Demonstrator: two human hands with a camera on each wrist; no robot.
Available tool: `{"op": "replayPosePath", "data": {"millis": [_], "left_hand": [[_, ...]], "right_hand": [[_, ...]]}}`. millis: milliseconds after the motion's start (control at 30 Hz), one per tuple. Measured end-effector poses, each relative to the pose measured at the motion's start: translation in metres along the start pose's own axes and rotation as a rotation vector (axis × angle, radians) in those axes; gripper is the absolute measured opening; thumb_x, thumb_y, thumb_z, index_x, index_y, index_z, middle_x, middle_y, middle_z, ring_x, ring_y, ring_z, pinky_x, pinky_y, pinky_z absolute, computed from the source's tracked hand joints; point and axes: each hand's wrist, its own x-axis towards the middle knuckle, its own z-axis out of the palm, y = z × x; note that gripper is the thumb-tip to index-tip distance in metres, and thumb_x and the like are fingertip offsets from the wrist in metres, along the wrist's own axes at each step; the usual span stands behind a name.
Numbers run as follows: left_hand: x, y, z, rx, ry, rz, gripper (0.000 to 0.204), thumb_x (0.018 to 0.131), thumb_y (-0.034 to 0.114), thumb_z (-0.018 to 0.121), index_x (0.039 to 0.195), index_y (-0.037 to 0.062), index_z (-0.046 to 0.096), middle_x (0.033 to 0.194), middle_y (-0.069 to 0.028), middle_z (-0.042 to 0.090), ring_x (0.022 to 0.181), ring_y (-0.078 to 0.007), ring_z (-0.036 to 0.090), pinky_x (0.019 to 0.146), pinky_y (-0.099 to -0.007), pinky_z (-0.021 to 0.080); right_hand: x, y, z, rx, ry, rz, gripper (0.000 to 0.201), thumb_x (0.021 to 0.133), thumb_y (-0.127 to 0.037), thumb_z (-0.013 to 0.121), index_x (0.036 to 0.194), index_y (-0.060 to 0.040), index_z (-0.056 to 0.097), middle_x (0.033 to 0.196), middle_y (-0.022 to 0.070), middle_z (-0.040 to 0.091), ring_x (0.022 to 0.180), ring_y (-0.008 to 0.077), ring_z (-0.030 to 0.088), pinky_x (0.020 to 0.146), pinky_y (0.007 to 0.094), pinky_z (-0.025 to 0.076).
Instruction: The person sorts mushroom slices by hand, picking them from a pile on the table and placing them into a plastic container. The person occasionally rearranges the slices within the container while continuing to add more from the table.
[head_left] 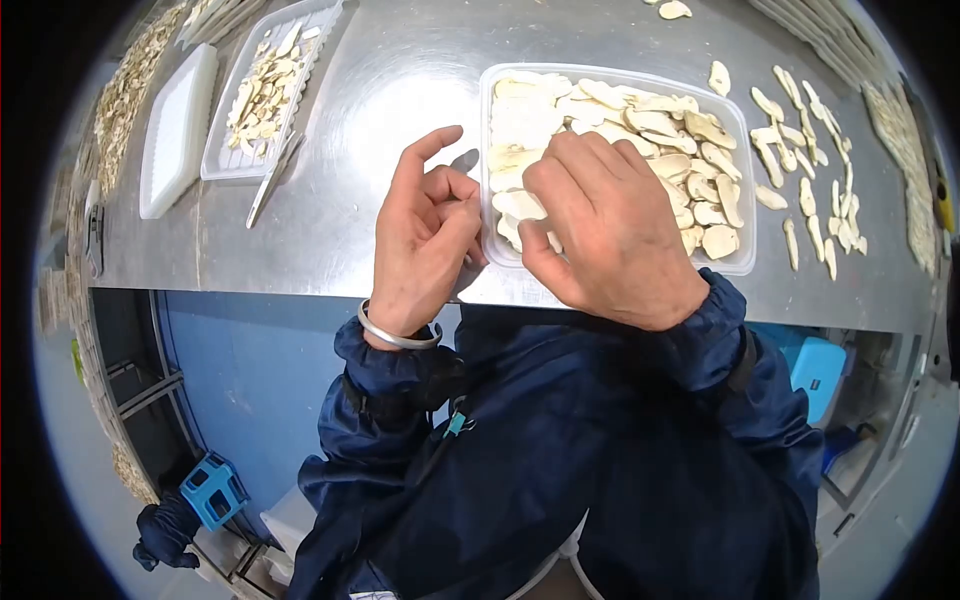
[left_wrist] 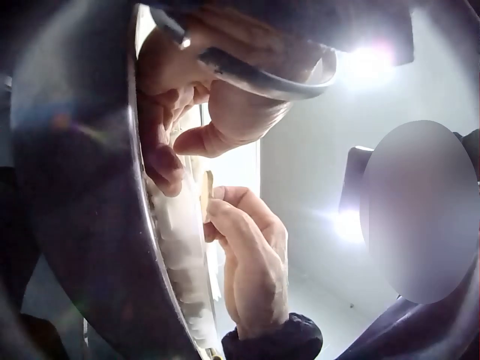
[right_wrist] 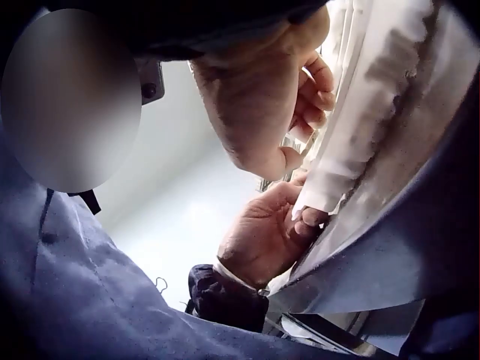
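A clear plastic tray [head_left: 748, 205] in front of me is filled with overlapping pale mushroom slices [head_left: 705, 190]. Above its near left part is my right hand [head_left: 615, 225], back upward, its fingertips hidden in the head view. The left wrist view shows that hand pinching a single mushroom slice [left_wrist: 208, 187] between thumb and fingers. My left hand [head_left: 418, 245], with a metal bangle [head_left: 395, 338] at the wrist, is beside the tray's left rim. Its index finger stretches out and the other fingers bend loosely, with nothing visible between them.
To the left stand a tray [head_left: 215, 150] of smaller slices, a white plastic tray [head_left: 175, 150] and a slim knife-like tool [head_left: 272, 185]. Loose mushroom slices [head_left: 790, 135] lie right of the filled tray on the metal table [head_left: 380, 70]. A blue stool [head_left: 215, 490] is below left.
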Motion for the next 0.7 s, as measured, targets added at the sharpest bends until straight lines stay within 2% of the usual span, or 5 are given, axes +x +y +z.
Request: {"op": "replayPosePath", "data": {"millis": [367, 467, 567, 600, 700], "left_hand": [[0.001, 0.001, 0.001, 0.003, 0.003, -0.032, 0.053, 0.089, -0.005, 0.049, 0.139, -0.0006, 0.035, 0.087, -0.0051, 0.056, 0.064, -0.0059, 0.054, 0.054, -0.0201, 0.049], [0.001, 0.004, 0.003, -0.004, 0.022, -0.034, 0.054, 0.086, -0.007, 0.048, 0.138, -0.0013, 0.035, 0.085, -0.0061, 0.054, 0.063, -0.0071, 0.055, 0.055, -0.0221, 0.048], [0.001, 0.0, 0.002, -0.006, 0.041, -0.022, 0.055, 0.085, -0.008, 0.047, 0.138, -0.0005, 0.035, 0.087, -0.0051, 0.055, 0.065, -0.0085, 0.054, 0.056, -0.0224, 0.047], [-0.001, -0.001, 0.002, 0.042, 0.061, -0.027, 0.056, 0.087, -0.006, 0.049, 0.14, -0.0005, 0.036, 0.087, -0.0024, 0.057, 0.066, -0.0054, 0.053, 0.057, -0.0181, 0.044], [0.002, -0.003, -0.001, 0.114, 0.05, 0.006, 0.057, 0.088, -0.001, 0.05, 0.143, -0.0013, 0.034, 0.085, -0.0006, 0.058, 0.064, -0.003, 0.049, 0.055, -0.0152, 0.038]], "right_hand": [[0.002, 0.002, 0.005, -0.021, -0.023, 0.03, 0.025, 0.066, -0.011, 0.071, 0.083, -0.0027, 0.055, 0.082, 0.0092, 0.05, 0.08, 0.0231, 0.053, 0.067, 0.0346, 0.041], [0.001, 0.003, 0.005, 0.045, 0.027, 0.046, 0.027, 0.066, -0.007, 0.069, 0.087, -0.0028, 0.052, 0.084, 0.0116, 0.049, 0.079, 0.0282, 0.052, 0.068, 0.0375, 0.04], [0.0, 0.002, -0.016, 0.012, 0.033, 0.068, 0.028, 0.065, -0.011, 0.07, 0.087, -0.0034, 0.054, 0.084, 0.0096, 0.05, 0.079, 0.0253, 0.053, 0.067, 0.0359, 0.041], [-0.005, 0.003, -0.026, 0.015, 0.066, 0.082, 0.028, 0.065, -0.01, 0.07, 0.087, -0.0035, 0.054, 0.083, 0.0098, 0.05, 0.078, 0.026, 0.053, 0.067, 0.0361, 0.041], [-0.031, 0.017, -0.07, -0.088, 0.215, 0.155, 0.028, 0.065, -0.009, 0.07, 0.086, -0.0052, 0.052, 0.081, 0.0108, 0.049, 0.075, 0.0285, 0.053, 0.066, 0.0375, 0.041]]}}
